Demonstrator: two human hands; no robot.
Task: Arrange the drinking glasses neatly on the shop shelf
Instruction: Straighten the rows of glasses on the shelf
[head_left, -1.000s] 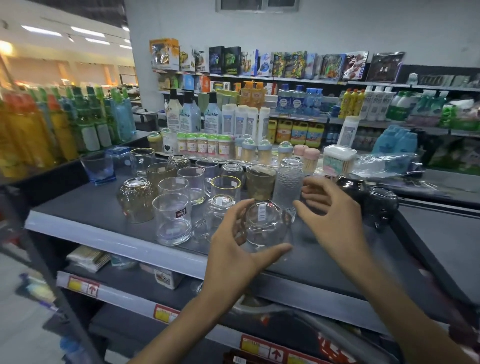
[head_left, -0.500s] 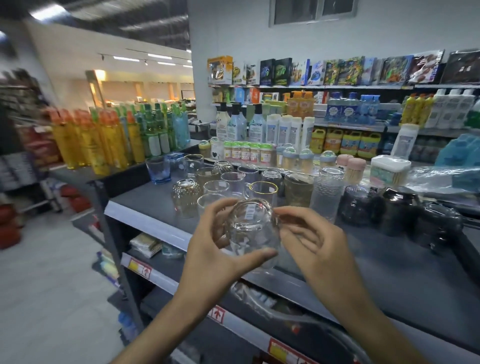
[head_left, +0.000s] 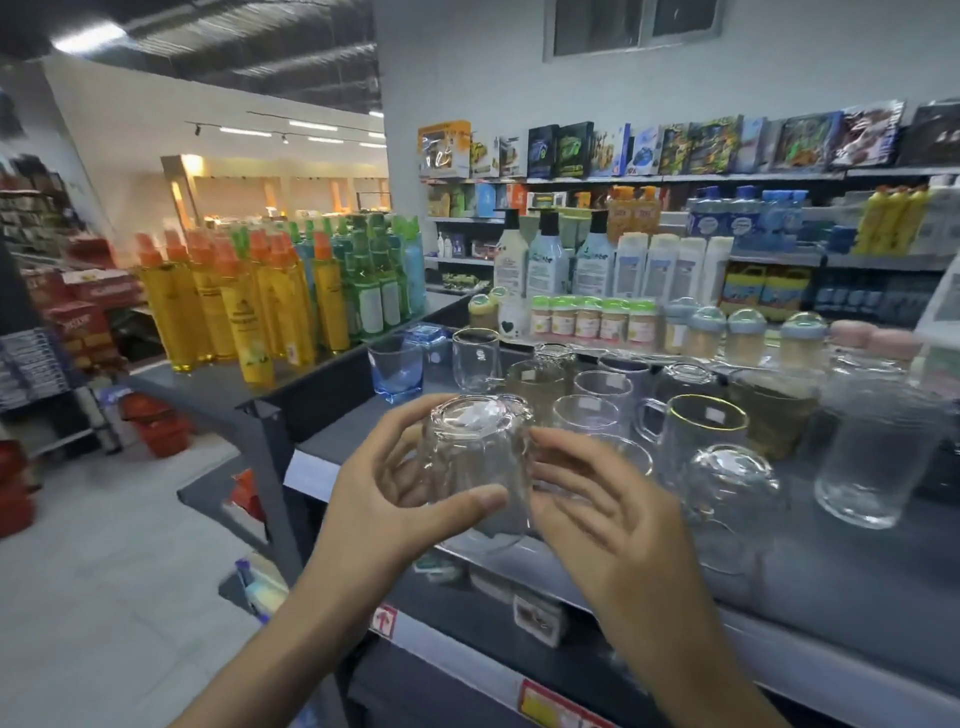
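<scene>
Drop risk: inverted glass (head_left: 475, 467) at shelf (head_left: 857, 561) edge.
Left hand (head_left: 384, 499) grips it; right hand (head_left: 597, 514) open, touching. I expect a fumble drops it.

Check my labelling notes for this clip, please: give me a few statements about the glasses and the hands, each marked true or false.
1. The clear glass in the hands is upside down, base up. True.
2. Only the right hand touches it. False: the left hand grips it too, thumb across the front, while the right hand's fingers touch its side.
3. A blue glass stands upright near the left end of the shelf. True.
4. The gold-rimmed mug lies on its side. False: it stands upright, mouth up.
</scene>
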